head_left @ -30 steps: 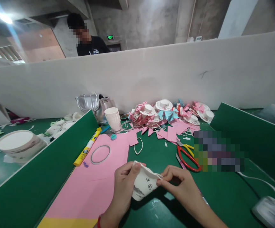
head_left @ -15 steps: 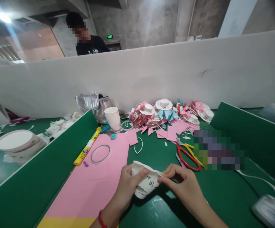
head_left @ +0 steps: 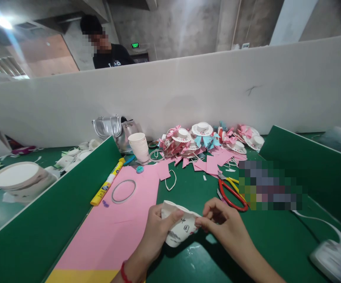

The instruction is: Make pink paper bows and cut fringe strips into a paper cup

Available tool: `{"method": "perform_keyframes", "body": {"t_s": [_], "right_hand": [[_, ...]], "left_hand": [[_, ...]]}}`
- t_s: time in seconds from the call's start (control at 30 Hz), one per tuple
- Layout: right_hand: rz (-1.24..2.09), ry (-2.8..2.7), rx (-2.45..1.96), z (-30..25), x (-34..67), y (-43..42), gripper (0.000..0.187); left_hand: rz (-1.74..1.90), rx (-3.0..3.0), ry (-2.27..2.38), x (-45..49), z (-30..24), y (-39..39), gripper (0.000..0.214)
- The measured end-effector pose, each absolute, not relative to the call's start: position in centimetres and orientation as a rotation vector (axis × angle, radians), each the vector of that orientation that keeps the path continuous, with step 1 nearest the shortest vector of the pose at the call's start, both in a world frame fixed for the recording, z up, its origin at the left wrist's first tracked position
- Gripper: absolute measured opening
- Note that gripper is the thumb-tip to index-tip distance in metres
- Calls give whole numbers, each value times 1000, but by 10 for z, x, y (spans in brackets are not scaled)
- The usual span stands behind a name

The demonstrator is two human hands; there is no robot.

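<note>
A white paper cup (head_left: 178,228) with black printed characters and a grey landscape is tilted and squashed out of round above the green table. My left hand (head_left: 158,226) grips its left side, thumb across the near wall. At the cup's right end, on the rim, my right hand (head_left: 220,220) pinches with its thumb tip; the index finger is bent and raised off the rim. What lies under that thumb is hidden. Red-handled scissors (head_left: 231,198) rest just beyond my right hand. Left of my left hand is a large pink paper sheet (head_left: 123,232).
A stack of paper cups (head_left: 139,147) stands at the back, near a silver bag (head_left: 108,127). Paper-cup hats with bows (head_left: 202,131) are piled beside them. A yellow tube (head_left: 107,182) lies along the left green divider (head_left: 55,208). A person (head_left: 111,55) stands behind the white partition.
My right index finger has lifted away from the cup's rim, while the thumb stays at it. The cup and my left hand are nearly unmoved.
</note>
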State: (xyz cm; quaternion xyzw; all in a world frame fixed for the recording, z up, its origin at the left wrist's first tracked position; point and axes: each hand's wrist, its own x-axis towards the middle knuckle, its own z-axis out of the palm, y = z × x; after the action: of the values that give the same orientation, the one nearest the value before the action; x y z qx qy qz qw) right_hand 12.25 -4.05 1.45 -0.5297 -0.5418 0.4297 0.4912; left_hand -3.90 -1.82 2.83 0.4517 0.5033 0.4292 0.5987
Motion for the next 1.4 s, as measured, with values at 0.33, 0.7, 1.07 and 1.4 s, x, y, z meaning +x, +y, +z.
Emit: {"method": "perform_keyframes", "body": {"t_s": [0.33, 0.7, 1.07, 1.4], "right_hand": [[905, -1563, -1219, 18, 118, -47, 25], [998, -1561, -1279, 19, 119, -49, 26], [913, -1701, -1271, 29, 113, -44, 24], [638, -1841, -1434, 33, 116, -46, 30]], "left_hand": [[823, 1130, 1167, -32, 27, -22, 30], [690, 1157, 1026, -26, 20, -27, 28], [648, 1224, 978, -19, 23, -35, 25], [687, 1135, 1020, -14, 16, -36, 26]]}}
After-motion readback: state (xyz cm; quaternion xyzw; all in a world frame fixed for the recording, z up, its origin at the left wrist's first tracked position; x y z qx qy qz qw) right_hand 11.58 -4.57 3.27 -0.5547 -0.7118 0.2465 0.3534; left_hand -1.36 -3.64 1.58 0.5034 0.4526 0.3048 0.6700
